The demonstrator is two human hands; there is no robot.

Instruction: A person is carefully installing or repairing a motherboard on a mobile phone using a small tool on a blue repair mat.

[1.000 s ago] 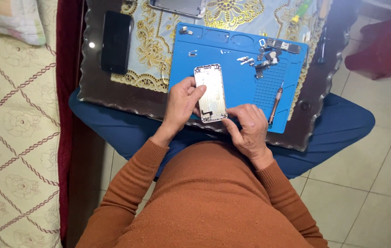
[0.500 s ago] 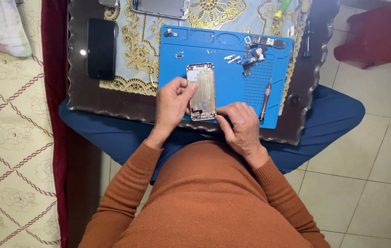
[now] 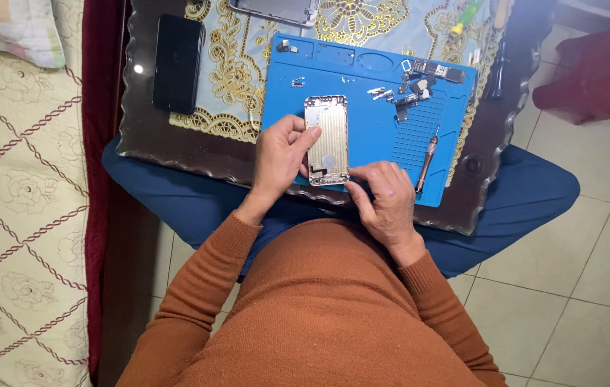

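An opened phone housing (image 3: 327,137), pale gold inside, lies on a blue repair mat (image 3: 377,79) on a glass-topped table. My left hand (image 3: 278,158) grips the housing's left edge, thumb and fingers against its side. My right hand (image 3: 384,193) rests at the housing's lower right corner, fingertips touching it. Whether the right fingers pinch a small part cannot be seen.
A screwdriver (image 3: 425,161) lies on the mat right of my right hand. Small phone parts and screws (image 3: 412,82) sit at the mat's top right. A black phone (image 3: 178,63) lies at the table's left; another device (image 3: 276,10) at the top. A sofa stands left.
The view has shifted slightly; both hands stay on the housing. My right hand has stayed at the lower right corner, my left on the left edge.
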